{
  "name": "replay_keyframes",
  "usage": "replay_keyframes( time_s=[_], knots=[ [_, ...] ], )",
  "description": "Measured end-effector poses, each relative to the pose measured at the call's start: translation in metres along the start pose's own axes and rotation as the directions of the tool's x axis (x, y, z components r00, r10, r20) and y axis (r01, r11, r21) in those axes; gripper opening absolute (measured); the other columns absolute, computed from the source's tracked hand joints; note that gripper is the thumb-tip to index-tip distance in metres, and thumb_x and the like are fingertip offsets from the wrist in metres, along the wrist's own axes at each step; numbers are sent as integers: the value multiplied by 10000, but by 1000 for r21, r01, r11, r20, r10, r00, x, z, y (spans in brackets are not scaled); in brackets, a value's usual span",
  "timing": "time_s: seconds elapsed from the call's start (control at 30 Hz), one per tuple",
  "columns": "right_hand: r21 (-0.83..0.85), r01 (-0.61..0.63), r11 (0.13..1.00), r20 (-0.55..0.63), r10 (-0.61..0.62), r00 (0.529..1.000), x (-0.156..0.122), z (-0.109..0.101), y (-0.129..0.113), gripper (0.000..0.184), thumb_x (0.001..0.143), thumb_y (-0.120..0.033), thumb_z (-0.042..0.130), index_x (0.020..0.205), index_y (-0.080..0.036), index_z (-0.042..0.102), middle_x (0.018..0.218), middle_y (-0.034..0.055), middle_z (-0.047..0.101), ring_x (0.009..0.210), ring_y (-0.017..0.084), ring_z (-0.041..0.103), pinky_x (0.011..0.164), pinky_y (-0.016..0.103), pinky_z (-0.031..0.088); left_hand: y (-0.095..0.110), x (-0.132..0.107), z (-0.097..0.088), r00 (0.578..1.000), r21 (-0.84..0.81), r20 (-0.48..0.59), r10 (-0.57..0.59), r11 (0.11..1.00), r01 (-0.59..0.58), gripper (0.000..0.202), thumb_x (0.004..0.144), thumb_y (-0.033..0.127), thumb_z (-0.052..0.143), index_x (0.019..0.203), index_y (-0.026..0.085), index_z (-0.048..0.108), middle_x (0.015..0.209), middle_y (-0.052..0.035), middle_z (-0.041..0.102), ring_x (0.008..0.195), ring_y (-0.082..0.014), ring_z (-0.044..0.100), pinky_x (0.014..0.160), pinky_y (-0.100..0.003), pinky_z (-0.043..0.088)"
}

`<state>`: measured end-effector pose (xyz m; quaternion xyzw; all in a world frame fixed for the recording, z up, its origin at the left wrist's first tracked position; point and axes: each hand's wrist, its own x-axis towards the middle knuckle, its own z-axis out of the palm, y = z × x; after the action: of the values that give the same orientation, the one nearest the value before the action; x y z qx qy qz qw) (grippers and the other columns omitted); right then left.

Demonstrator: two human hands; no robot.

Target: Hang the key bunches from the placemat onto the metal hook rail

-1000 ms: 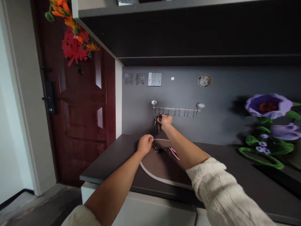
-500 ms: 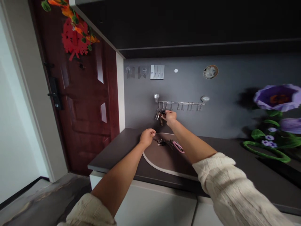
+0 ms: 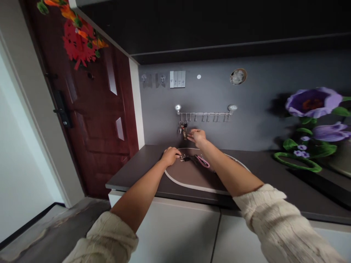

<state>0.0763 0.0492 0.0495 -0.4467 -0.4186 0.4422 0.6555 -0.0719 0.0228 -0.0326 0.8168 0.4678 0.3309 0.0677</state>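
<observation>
The left hand [image 3: 170, 156] curls downward, fingers bent, at the end of a bare forearm [image 3: 139, 191]; the right hand [image 3: 196, 137] sits open just beyond it, fingers loosely extended.

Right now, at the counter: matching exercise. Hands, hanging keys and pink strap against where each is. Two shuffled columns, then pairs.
1 right hand
2 left hand
3 key bunch
4 pink strap

A lying on the brown mat
B hanging from the steel hook rail
C open in the air below the rail
D beside a second key bunch

Pairs: 1-C, 2-D, 3-B, 4-A
</observation>
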Motion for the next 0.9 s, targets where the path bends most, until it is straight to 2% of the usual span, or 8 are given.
replay_keyframes(
  time_s=[0.13,0.3,0.57,0.7,0.8,0.9],
  knots=[
    [26,-11,1000,49,9,999,-19,-10,3,125,676,-37,464,685,-161,459,622,-16,497,534,62,519,566,268,507,1,0,0,1000,42,-27,13,999,-12,125,662,180,567,717,250,656,828,-29,606,848,-181,476,787,-287,323],
    [27,-15,1000,103,12,995,-40,-22,12,124,663,-46,476,711,-159,485,624,-8,522,552,73,526,585,262,488,2,0,-1,1000,93,-4,8,996,-8,111,690,213,543,725,231,646,822,-42,599,849,-185,470,776,-283,318],
    [-102,128,987,187,-107,977,-53,-34,32,99,646,-91,499,731,-141,515,630,1,538,509,58,481,526,203,414,4,0,-2,999,71,-53,-1,997,4,127,719,199,497,736,205,623,794,-45,613,795,-170,486,762,-270,324],
    [-223,223,949,221,-174,960,-51,-36,37,100,645,-114,501,740,-133,524,618,-9,520,507,56,465,515,191,393,9,1,-6,996,-12,-95,1,1000,-2,134,727,185,471,733,178,605,757,-33,604,742,-148,491,722,-253,342],
    [-350,266,898,219,-198,956,-50,-36,38,119,653,-130,499,765,-131,540,633,-4,534,502,57,462,515,193,390,15,2,-9,990,-158,-130,-54,987,33,140,733,174,448,730,154,586,698,-17,585,663,-121,487,659,-232,357],
    [-406,259,877,218,-183,959,-54,-35,36,101,667,-137,498,756,-129,545,636,2,543,481,55,458,508,195,386,19,3,-10,982,-317,-152,-109,947,56,131,732,173,441,740,136,566,664,-5,561,620,-101,476,628,-216,362]
  ],
)
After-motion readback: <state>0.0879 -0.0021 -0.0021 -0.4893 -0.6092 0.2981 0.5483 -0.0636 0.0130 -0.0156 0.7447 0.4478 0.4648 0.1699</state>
